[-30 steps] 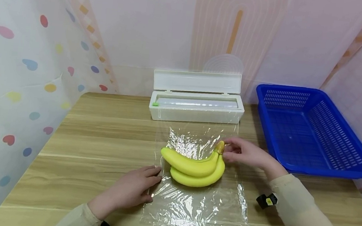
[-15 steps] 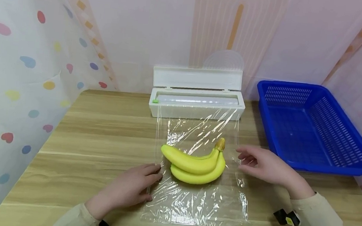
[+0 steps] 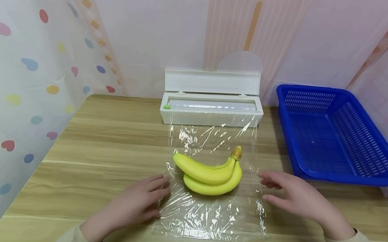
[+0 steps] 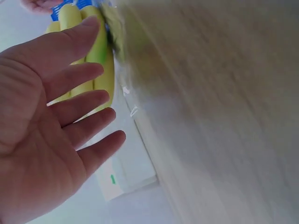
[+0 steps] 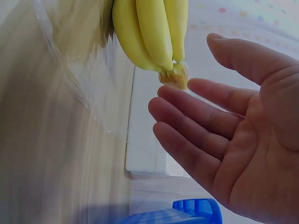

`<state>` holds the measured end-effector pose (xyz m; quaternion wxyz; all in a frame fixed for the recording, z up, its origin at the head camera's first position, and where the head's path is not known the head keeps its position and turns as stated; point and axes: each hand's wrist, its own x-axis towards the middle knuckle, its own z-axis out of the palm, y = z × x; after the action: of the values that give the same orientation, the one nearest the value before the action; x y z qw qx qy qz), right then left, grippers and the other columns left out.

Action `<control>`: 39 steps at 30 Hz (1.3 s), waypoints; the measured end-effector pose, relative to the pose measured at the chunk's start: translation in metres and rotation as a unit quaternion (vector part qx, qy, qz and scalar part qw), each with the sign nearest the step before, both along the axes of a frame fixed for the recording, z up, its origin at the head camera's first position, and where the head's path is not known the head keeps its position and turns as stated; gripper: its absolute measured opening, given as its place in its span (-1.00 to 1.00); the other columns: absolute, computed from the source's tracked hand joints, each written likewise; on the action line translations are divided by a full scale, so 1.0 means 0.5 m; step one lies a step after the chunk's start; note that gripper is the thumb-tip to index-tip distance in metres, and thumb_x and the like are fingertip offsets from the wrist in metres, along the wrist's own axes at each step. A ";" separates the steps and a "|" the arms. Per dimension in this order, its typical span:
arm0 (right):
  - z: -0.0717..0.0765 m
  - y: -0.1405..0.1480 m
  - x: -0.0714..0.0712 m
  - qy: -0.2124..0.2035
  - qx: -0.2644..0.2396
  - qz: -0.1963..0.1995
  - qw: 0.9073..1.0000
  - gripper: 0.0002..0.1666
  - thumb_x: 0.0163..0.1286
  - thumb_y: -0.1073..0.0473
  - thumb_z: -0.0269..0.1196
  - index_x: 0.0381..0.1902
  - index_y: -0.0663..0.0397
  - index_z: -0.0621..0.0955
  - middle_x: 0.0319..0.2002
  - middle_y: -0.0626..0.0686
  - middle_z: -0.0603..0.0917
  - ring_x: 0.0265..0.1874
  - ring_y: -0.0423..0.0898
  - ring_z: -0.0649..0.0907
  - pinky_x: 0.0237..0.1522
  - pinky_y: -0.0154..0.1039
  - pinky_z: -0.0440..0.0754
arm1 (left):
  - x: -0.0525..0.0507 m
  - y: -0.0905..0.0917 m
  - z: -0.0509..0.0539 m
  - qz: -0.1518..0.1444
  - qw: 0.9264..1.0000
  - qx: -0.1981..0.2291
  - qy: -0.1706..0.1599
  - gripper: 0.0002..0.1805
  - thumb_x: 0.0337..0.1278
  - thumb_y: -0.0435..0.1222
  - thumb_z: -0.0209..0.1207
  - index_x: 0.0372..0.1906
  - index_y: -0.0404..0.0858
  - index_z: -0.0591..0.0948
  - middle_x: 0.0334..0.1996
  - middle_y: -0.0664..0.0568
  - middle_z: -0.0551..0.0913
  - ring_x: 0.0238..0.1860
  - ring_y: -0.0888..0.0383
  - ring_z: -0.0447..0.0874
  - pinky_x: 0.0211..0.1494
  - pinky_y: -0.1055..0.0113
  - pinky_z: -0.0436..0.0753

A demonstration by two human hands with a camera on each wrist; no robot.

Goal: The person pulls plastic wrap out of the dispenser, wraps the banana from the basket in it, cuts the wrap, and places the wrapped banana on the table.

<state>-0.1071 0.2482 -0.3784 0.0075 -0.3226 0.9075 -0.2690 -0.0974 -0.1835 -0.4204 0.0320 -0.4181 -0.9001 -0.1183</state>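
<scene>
A bunch of yellow bananas [image 3: 209, 176] lies on a sheet of clear plastic wrap [image 3: 205, 217] in the head view, its brown stem at the upper right. The sheet runs back to a white wrap dispenser [image 3: 212, 119] whose lid stands up, with the roll showing inside. My left hand [image 3: 132, 205] is at the sheet's left edge, fingers loosely spread; the left wrist view shows nothing in its palm. My right hand [image 3: 301, 197] is just off the right edge, its fingers [image 5: 196, 126] relaxed and holding nothing. Whether either hand touches the wrap, I cannot tell.
A blue plastic basket [image 3: 330, 176] stands on the wooden table [image 3: 114, 136] at the right, behind my right hand. Patterned curtains [image 3: 147, 25] enclose the back and sides of the table.
My right hand has left the banana stem and moved right and toward me, beyond the sheet's edge. My left hand has drawn slightly left. The bananas stay put on the wrap.
</scene>
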 end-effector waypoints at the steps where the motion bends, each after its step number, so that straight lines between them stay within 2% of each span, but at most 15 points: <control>1: -0.002 0.002 0.005 0.004 0.001 0.003 1.000 -0.43 0.26 0.13 0.42 0.19 0.20 0.55 -0.06 0.01 0.71 -0.13 -0.10 0.70 -0.09 -0.08 0.69 | 0.003 -0.002 0.002 -0.004 1.000 0.012 0.004 -0.37 -0.15 -0.13 0.49 0.12 -0.28 0.64 0.22 -0.17 0.55 0.25 -0.16 0.48 0.26 -0.10 0.47; 5: -0.015 0.012 0.021 0.038 0.008 0.026 0.999 -0.45 0.21 0.15 0.45 0.14 0.16 0.59 -0.07 -0.04 0.72 -0.14 -0.13 0.69 -0.11 -0.08 0.69 | 0.019 -0.008 0.007 -0.041 0.998 0.051 0.003 -0.55 -0.13 -0.15 0.48 -0.05 -0.19 0.70 -0.04 0.04 0.67 0.02 0.04 0.61 0.11 0.07 0.61; 8: -0.028 0.021 0.031 0.063 0.008 0.045 0.997 -0.44 0.14 0.17 0.49 0.10 0.15 0.61 -0.09 -0.05 0.72 -0.16 -0.14 0.68 -0.13 -0.08 0.68 | 0.030 -0.010 0.010 -0.073 0.995 0.064 -0.014 -0.63 -0.10 -0.15 0.47 -0.11 -0.15 0.71 -0.15 0.15 0.66 -0.11 0.18 0.60 -0.02 0.23 0.63; 10: -0.037 0.025 0.036 0.069 0.004 0.055 0.996 -0.44 0.10 0.19 0.51 0.08 0.15 0.62 -0.11 -0.04 0.71 -0.17 -0.14 0.67 -0.15 -0.08 0.68 | 0.036 -0.011 0.011 -0.082 0.994 0.066 -0.025 -0.65 -0.08 -0.13 0.47 -0.14 -0.13 0.71 -0.19 0.18 0.65 -0.15 0.23 0.58 -0.07 0.29 0.62; 13: -0.048 0.029 0.045 0.077 0.000 0.060 0.995 -0.44 0.05 0.16 0.53 0.04 0.10 0.64 -0.13 -0.08 0.71 -0.18 -0.17 0.67 -0.17 -0.11 0.68 | 0.042 -0.011 0.010 -0.073 0.995 0.063 -0.037 -0.65 -0.09 -0.08 0.47 -0.17 -0.11 0.71 -0.23 0.21 0.63 -0.18 0.27 0.56 -0.11 0.32 0.61; 18: -0.060 0.029 0.057 0.081 0.008 0.065 0.995 -0.44 0.02 0.06 0.55 0.02 -0.03 0.66 -0.12 -0.19 0.68 -0.17 -0.21 0.64 -0.16 -0.14 0.67 | 0.047 -0.011 0.011 -0.036 0.996 0.053 -0.065 -0.66 -0.11 -0.02 0.48 -0.23 -0.09 0.72 -0.29 0.28 0.61 -0.23 0.31 0.53 -0.16 0.32 0.59; 24: -0.071 0.028 0.060 0.064 0.011 0.096 0.993 -0.49 0.03 -0.04 0.54 -0.04 -0.10 0.68 -0.15 -0.23 0.66 -0.18 -0.22 0.61 -0.17 -0.16 0.64 | 0.052 -0.003 0.013 -0.006 0.994 0.046 -0.102 -0.72 -0.13 -0.02 0.48 -0.33 -0.04 0.71 -0.36 0.37 0.57 -0.29 0.38 0.47 -0.20 0.34 0.56; 33: -0.084 0.018 0.070 -0.013 0.001 0.122 0.992 -0.67 0.07 -0.08 0.50 -0.23 -0.19 0.67 -0.35 -0.36 0.50 -0.37 -0.42 0.44 -0.39 -0.40 0.47 | 0.051 0.006 0.008 -0.009 0.993 0.044 -0.107 -0.78 -0.15 -0.12 0.50 -0.50 0.01 0.62 -0.54 0.42 0.39 -0.43 0.43 0.32 -0.33 0.45 0.44; 39: -0.092 0.012 0.072 -0.033 0.006 0.128 0.991 -0.71 0.07 -0.05 0.51 -0.33 -0.23 0.61 -0.42 -0.39 0.43 -0.42 -0.46 0.40 -0.43 -0.46 0.40 | 0.054 0.009 0.006 -0.008 0.992 0.043 -0.118 -0.74 -0.13 -0.25 0.47 -0.56 0.07 0.57 -0.56 0.46 0.36 -0.45 0.45 0.31 -0.35 0.47 0.43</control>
<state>-0.0713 0.2541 -0.4244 0.0735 -0.4271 0.8597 -0.2705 -0.0703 -0.1792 -0.4173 -0.0570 -0.4065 -0.8884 -0.2057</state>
